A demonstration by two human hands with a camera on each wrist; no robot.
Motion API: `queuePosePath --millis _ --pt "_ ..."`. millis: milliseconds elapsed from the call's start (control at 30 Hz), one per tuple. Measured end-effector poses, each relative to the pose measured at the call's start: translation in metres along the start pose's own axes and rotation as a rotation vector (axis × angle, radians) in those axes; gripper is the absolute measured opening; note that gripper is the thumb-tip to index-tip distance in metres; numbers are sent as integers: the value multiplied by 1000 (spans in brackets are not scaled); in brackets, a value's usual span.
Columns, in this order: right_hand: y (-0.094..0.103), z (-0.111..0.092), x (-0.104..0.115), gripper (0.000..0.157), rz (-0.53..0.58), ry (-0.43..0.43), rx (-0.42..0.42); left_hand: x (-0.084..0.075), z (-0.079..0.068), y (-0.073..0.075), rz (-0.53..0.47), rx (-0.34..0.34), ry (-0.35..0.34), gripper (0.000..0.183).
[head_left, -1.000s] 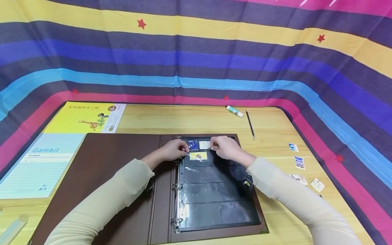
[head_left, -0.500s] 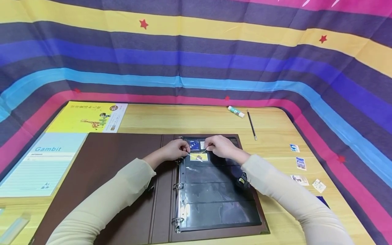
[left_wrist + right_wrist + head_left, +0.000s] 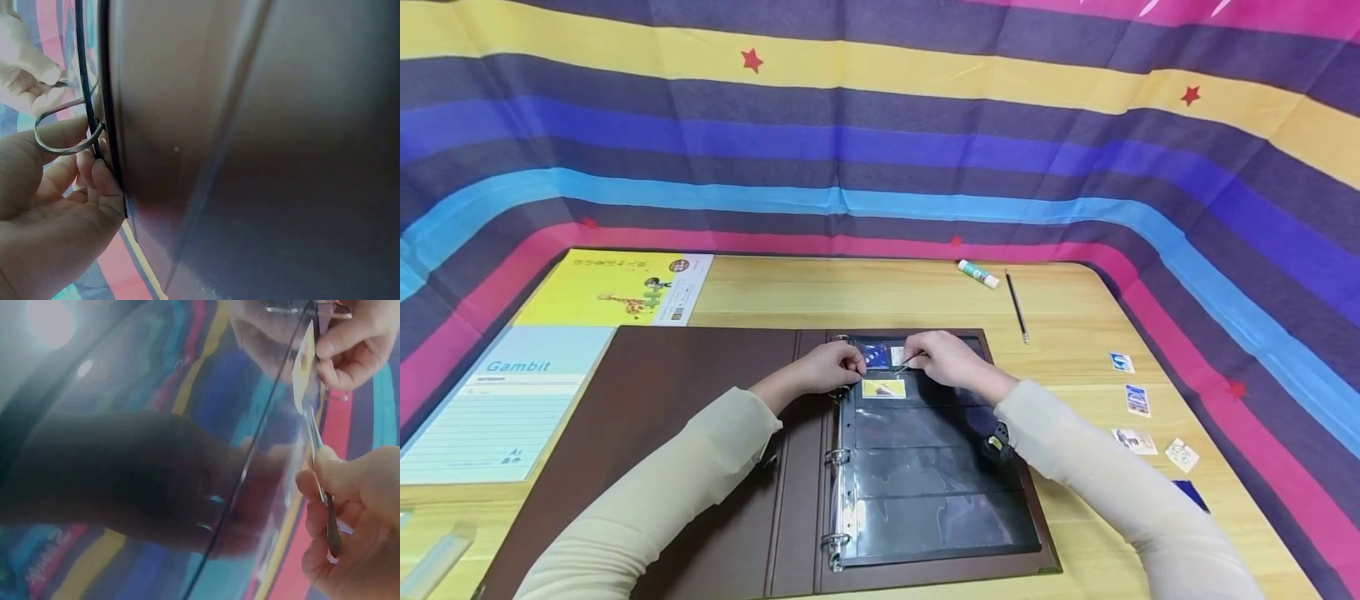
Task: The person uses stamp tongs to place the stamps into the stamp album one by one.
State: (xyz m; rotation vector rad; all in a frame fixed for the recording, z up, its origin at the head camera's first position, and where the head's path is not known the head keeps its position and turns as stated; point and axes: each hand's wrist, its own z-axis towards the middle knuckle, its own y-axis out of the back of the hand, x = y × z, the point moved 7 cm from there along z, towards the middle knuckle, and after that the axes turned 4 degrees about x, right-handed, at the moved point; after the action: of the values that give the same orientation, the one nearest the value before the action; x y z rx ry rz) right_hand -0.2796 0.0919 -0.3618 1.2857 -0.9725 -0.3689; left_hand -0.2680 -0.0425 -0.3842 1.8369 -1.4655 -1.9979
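A brown ring binder [image 3: 700, 417] lies open, its black page [image 3: 940, 467] divided into clear pocket strips. My left hand [image 3: 831, 367] pinches the page's inner edge beside the top ring [image 3: 69, 128]. Between the thumb and fingers of my right hand [image 3: 943, 358] is a pair of tweezers [image 3: 317, 450]. Their tips are right by the upper edge of a yellow stamp [image 3: 883, 389] in the second row. Above it, in the top row, sit a blue stamp [image 3: 875, 356] and a pale stamp [image 3: 897, 356], the latter partly hidden by my right hand.
Several loose stamps [image 3: 1137, 401] lie right of the binder. A glue stick [image 3: 978, 273] and a pencil [image 3: 1017, 307] are behind it. A Gambit notebook [image 3: 512, 408] and a yellow booklet [image 3: 617, 287] lie at left, before a striped cloth [image 3: 880, 133].
My right hand has moved left with the tweezers, over the pale stamp. The yellow stamp has shifted slightly left, and the light line across it is gone. My left hand stays in place.
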Motion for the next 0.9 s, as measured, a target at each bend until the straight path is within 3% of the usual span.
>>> queuePosePath --millis 167,300,533,733,900 --pt "16 -23 -18 3 91 -33 -63 -2 1 -1 9 9 -5 4" --pt "34 -54 -36 5 190 -43 -120 -2 0 -1 15 13 -4 4" --pt "73 -127 -90 8 107 -141 -273 -2 -1 0 18 11 -2 5" --pt "99 -197 -141 13 1 -353 -329 0 -1 0 11 16 5 5" --pt "98 -242 -168 19 10 -515 -262 1 1 -1 8 21 9 5"
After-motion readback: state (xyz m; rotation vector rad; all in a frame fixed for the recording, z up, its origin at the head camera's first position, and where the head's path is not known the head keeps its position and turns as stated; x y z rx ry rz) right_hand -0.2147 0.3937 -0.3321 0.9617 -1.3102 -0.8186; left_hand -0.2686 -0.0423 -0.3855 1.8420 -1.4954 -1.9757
